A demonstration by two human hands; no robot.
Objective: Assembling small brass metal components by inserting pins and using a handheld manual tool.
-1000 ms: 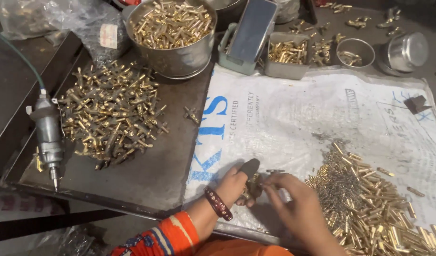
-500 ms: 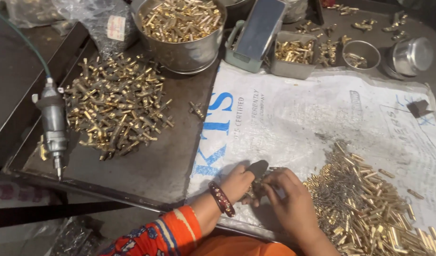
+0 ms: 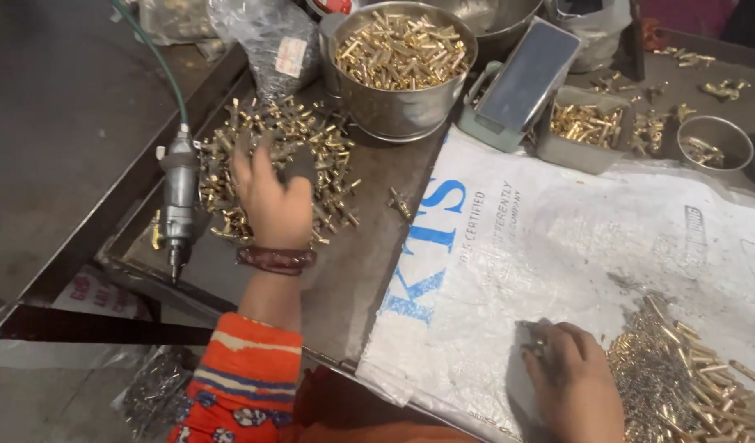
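My left hand [image 3: 269, 197], with a dark bangle at the wrist and an orange patterned sleeve, is stretched out over a heap of brass fittings [image 3: 328, 143] on the dark metal tray; its fingers are spread and rest on the pieces. Low on the white printed sack [image 3: 558, 230], my right hand [image 3: 570, 373] is curled over something small and dark, and I cannot make out what it is. Right beside it lies a pile of small brass and grey pins [image 3: 689, 381].
A pneumatic hand tool [image 3: 180, 205] with a green hose lies at the tray's left edge. A steel pot of brass parts [image 3: 402, 66], a grey rectangular box [image 3: 521, 82], a small tray of parts [image 3: 587, 127] and a round tin [image 3: 714, 143] stand at the back.
My left hand has left the spot beside my right hand and moved up and left onto the heap of brass fittings. The right hand stays on the sack.
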